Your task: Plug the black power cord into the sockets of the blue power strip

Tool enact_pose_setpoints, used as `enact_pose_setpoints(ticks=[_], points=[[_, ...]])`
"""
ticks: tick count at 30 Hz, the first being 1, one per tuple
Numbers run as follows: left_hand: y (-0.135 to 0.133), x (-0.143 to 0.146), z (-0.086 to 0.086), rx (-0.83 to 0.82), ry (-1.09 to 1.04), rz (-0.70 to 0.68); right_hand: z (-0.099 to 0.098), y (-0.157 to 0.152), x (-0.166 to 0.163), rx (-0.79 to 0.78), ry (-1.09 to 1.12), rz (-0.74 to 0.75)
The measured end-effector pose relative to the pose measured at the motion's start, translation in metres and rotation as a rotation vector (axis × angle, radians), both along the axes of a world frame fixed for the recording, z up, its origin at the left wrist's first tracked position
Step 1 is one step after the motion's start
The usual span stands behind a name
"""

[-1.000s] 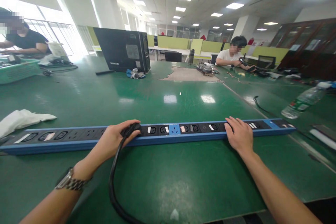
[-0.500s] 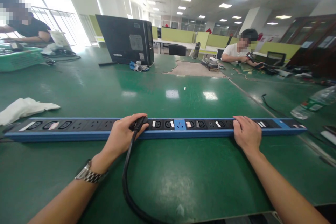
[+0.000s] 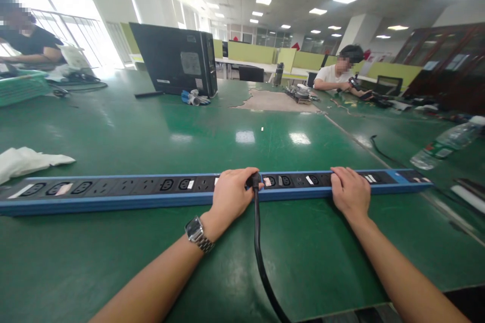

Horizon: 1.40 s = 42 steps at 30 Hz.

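Note:
A long blue power strip (image 3: 125, 203) with a row of black sockets lies across the green table in front of me. My left hand (image 3: 233, 192), a watch on its wrist, is closed round a black power plug (image 3: 256, 180) at the middle of the strip, over the blue socket. Whether the plug sits in that socket is hidden by my fingers. From the plug a thick black cable (image 3: 261, 257) runs down toward the table's near edge. Farther right, my right hand (image 3: 351, 192) grips the strip across its width, fingers over the far edge.
A black computer case (image 3: 170, 60) stands at the back, with gloves (image 3: 195, 98) beside it. White cloth or tissue (image 3: 30, 161) lies at left, and a plastic bottle (image 3: 447, 142) at right. Two people sit across the table, one near a green basket (image 3: 26, 86).
My left hand has moved right along the strip with the plug and its cable, from left of the blue socket to over it. My right hand keeps its hold. The view has shifted slightly.

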<state>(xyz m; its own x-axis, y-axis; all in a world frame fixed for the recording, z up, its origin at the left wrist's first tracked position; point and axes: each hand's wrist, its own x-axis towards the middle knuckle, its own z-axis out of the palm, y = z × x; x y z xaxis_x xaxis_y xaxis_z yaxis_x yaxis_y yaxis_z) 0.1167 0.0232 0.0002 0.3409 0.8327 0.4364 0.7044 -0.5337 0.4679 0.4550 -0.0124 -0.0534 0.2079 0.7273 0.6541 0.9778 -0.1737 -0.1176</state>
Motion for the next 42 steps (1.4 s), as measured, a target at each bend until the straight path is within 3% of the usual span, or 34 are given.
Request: enact_pose_setpoints(ticks=[4,7,10,15,20,25,30,33,42], points=[[-0.002,0.007,0.003,-0.049,-0.123,0.022,0.000,0.001,-0.001,0.005,0.006,-0.004],[-0.004,0.034,0.006,-0.081,-0.221,-0.016,-0.001,0.001,-0.001,0.007,0.009,-0.003],[-0.006,0.074,0.008,-0.078,-0.143,-0.104,-0.001,0.001,0.000,0.017,0.015,-0.001],[-0.006,0.115,0.010,-0.076,-0.016,-0.069,-0.001,0.001,0.000,0.010,0.008,0.006],[-0.006,0.116,0.008,-0.065,0.001,-0.099,-0.001,0.001,-0.001,-0.005,0.001,-0.005],[-0.001,0.112,0.008,-0.156,0.001,-0.034,-0.001,0.001,-0.001,0.005,0.014,-0.008],[-0.003,0.118,0.010,-0.079,0.073,-0.072,-0.001,0.001,-0.001,0.007,0.015,-0.001],[-0.006,0.120,0.010,-0.038,0.052,-0.127,-0.001,0.001,-0.001,0.002,0.015,-0.004],[-0.007,0.123,0.005,-0.115,-0.025,-0.078,-0.001,0.001,-0.001,0.004,0.006,0.001]])
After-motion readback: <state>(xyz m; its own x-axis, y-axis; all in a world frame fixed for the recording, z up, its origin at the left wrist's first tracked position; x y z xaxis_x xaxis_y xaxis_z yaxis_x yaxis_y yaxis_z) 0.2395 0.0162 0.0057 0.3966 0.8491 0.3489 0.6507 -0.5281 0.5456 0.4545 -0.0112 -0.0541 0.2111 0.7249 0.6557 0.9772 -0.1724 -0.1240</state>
